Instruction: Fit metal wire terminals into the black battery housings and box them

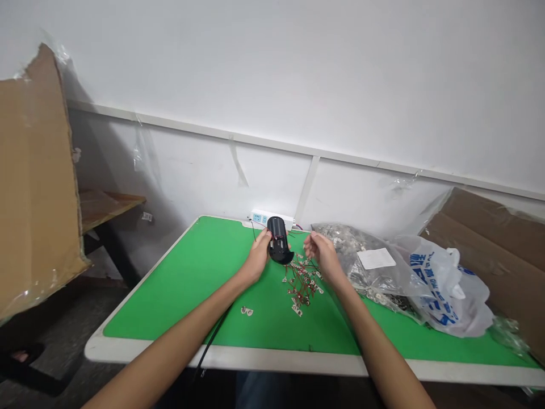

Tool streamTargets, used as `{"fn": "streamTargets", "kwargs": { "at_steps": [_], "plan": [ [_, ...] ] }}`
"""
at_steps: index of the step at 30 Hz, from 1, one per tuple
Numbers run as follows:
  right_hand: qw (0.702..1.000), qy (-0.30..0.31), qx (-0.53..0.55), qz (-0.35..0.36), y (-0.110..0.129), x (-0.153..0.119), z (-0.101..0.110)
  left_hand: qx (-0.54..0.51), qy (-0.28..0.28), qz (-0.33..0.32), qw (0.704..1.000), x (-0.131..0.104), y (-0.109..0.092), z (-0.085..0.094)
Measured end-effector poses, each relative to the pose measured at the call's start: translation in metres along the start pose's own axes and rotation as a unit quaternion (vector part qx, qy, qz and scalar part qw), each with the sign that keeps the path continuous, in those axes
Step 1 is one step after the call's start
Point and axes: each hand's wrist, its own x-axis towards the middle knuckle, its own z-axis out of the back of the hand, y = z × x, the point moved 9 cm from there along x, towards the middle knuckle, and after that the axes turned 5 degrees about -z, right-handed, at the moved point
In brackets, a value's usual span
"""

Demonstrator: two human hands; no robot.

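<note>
My left hand [258, 254] grips a black plastic housing [279, 241] by its left side, above the green table mat. The housing has a rounded top and an open hollow with thin wires at it. To its right, my right hand [320, 250] is raised with fingers curled and pinched together; whether something small is between them I cannot make out. Below the hands lies a loose pile of small metal contact pieces with red and black wires [301, 284]. Two-hole metal contact pieces [247, 311] lie apart from the pile, nearer the front edge.
A white power strip [260, 217] sits at the table's back edge. On the right are a clear bag of metal parts [340, 241], a white plastic bag with blue print [451, 289] and cardboard [489, 244]. A black cable [213, 335] crosses the front edge. More cardboard [34, 182] stands left.
</note>
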Motion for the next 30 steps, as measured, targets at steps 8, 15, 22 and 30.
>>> {"fn": "streamTargets", "kwargs": {
  "at_steps": [8,15,22,30],
  "plan": [
    [0.959,-0.046,-0.174,0.219,0.026,-0.031,-0.024,-0.179,-0.031,0.156,0.971,-0.015,0.009,-0.013],
    [0.855,-0.002,-0.328,0.401,0.052,-0.057,-0.041,-0.202,-0.091,0.202,0.954,-0.026,0.015,-0.02],
    [0.762,0.029,-0.362,0.536,0.056,-0.075,-0.046,-0.24,0.054,0.3,0.922,-0.039,0.018,-0.047],
    [0.779,0.028,-0.357,0.514,0.045,-0.069,-0.038,-0.235,0.092,0.263,0.931,-0.034,0.016,-0.047]
  ]
}}
